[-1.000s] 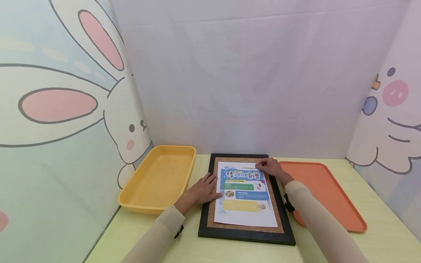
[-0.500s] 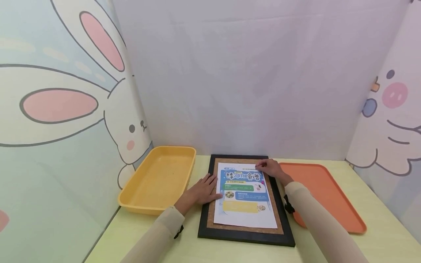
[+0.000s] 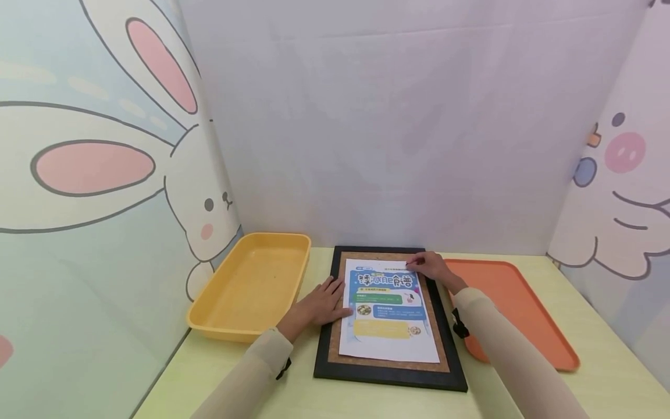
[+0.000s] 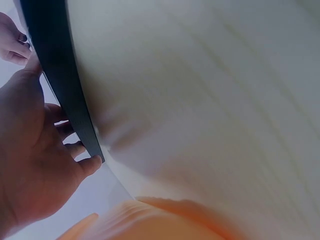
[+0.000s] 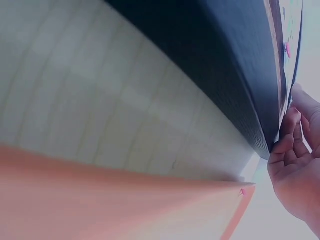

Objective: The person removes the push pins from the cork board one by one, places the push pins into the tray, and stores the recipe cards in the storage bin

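- Sheet (image 3: 387, 349): white, printed with blue, green and yellow panels; lies flat on the cork (image 3: 377, 256) within a black frame (image 3: 389, 377); a cork border shows on all sides of it.
- Frame: lies on the pale bench (image 3: 366, 404), near the far wall, between the yellow bin (image 3: 262, 279) at left and the orange tray (image 3: 502, 291) at right.
- Left hand (image 3: 323, 302): fingers extended and slightly spread, gripping nothing; laid across the left rail of the frame, thumb reaching over the sheet's left edge.
- Right hand (image 3: 431, 266): fingers bent and brought together with the thumb at the sheet's far right corner; a small dark item (image 3: 407, 263) is pinched at the fingertips, too small to identify.
- Sleeves: beige, both forearms; a black object shows at each cuff; the right sleeve (image 3: 513, 349) passes over part of the orange tray.
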A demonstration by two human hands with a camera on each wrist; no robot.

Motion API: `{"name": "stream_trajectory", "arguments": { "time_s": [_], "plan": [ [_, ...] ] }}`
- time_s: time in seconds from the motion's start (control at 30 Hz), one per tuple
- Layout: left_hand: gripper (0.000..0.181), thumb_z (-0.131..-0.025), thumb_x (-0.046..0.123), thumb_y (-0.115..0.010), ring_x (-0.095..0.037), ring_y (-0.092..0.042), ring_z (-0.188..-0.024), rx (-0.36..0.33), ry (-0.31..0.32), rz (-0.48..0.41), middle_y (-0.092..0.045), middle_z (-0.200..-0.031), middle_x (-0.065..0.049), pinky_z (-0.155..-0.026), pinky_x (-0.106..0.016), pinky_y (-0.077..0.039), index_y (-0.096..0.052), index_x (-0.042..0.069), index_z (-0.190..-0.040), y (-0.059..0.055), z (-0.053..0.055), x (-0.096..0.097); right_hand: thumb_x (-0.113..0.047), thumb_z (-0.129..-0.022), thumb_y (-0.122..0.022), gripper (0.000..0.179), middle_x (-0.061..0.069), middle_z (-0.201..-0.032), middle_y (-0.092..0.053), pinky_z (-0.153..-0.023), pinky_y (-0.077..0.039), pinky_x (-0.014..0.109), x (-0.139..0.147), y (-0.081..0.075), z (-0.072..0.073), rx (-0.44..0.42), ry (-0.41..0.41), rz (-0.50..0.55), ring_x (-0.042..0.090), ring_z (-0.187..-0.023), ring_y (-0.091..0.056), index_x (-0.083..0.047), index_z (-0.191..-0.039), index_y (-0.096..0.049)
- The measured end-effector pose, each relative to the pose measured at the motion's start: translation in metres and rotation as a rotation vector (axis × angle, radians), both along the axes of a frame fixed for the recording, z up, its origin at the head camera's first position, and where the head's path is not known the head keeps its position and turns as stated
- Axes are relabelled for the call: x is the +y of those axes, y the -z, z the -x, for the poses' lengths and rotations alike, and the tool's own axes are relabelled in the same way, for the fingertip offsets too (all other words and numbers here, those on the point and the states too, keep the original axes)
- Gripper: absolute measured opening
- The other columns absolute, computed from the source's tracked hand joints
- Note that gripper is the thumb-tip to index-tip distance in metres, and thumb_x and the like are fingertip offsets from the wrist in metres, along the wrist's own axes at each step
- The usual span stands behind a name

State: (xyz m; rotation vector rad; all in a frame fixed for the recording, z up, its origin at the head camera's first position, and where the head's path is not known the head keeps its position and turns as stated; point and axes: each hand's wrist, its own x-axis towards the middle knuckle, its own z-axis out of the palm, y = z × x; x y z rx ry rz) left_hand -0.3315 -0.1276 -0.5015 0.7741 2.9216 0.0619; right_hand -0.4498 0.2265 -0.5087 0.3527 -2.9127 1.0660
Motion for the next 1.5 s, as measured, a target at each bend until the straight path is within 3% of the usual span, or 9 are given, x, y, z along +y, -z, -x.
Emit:
{"name": "stream_trajectory", "arguments": {
  "time_s": [0.47,0.83,1.13,1.37,1.5],
  "plan": [
    [0.092,-0.102,0.072,-0.039,-0.034,-0.016,-0.159,-0.013,-0.005,0.017,-0.021,-0.173,-0.010,-0.125,-0.051,-0.025,-0.024,0.007,-0.165,-0.001,0.001,0.000,-0.018,-0.096,-0.077,0.020,0.012,-0.104,-0.072,-0.085,-0.053,0.037,0.007,-0.002,-0.001,-0.005,0.007,0.039,0.028,-0.094,-0.062,-0.004,-0.110,-0.078],
    [0.091,-0.101,0.073,-0.039,-0.033,-0.016,-0.159,-0.011,-0.020,0.027,-0.020,-0.173,-0.008,-0.125,-0.050,-0.025,-0.024,0.009,-0.166,0.004,0.002,0.000,-0.017,-0.096,-0.077,0.016,0.011,-0.099,-0.073,-0.082,-0.055,0.038,0.024,-0.003,-0.005,0.067,-0.002,0.017,0.028,-0.092,-0.062,-0.004,-0.104,-0.078],
    [0.091,-0.102,0.072,-0.039,-0.033,-0.017,-0.159,-0.002,-0.006,0.023,-0.022,-0.172,-0.010,-0.124,-0.051,-0.026,-0.026,0.008,-0.165,0.000,0.000,0.001,-0.015,-0.096,-0.076,0.016,0.013,-0.099,-0.075,-0.071,-0.056,0.034,0.035,-0.011,-0.010,0.083,-0.002,0.026,0.028,-0.088,-0.065,-0.002,-0.104,-0.078],
    [0.091,-0.102,0.071,-0.040,-0.034,-0.017,-0.159,-0.003,-0.005,0.015,-0.022,-0.172,-0.010,-0.124,-0.052,-0.027,-0.026,0.007,-0.165,0.002,0.003,0.000,-0.013,-0.098,-0.073,0.018,0.020,-0.107,-0.073,-0.085,-0.059,0.046,0.041,-0.012,-0.011,0.079,0.018,0.009,0.033,-0.093,-0.066,0.001,-0.109,-0.076],
    [0.091,-0.102,0.071,-0.040,-0.034,-0.017,-0.159,-0.004,-0.004,0.010,-0.022,-0.172,-0.010,-0.124,-0.052,-0.027,-0.025,0.007,-0.165,0.002,0.003,0.000,-0.011,-0.098,-0.073,0.018,0.021,-0.105,-0.073,-0.085,-0.060,0.048,0.045,-0.014,-0.013,0.088,0.016,0.007,0.033,-0.092,-0.067,0.003,-0.108,-0.076]
  ]
}}
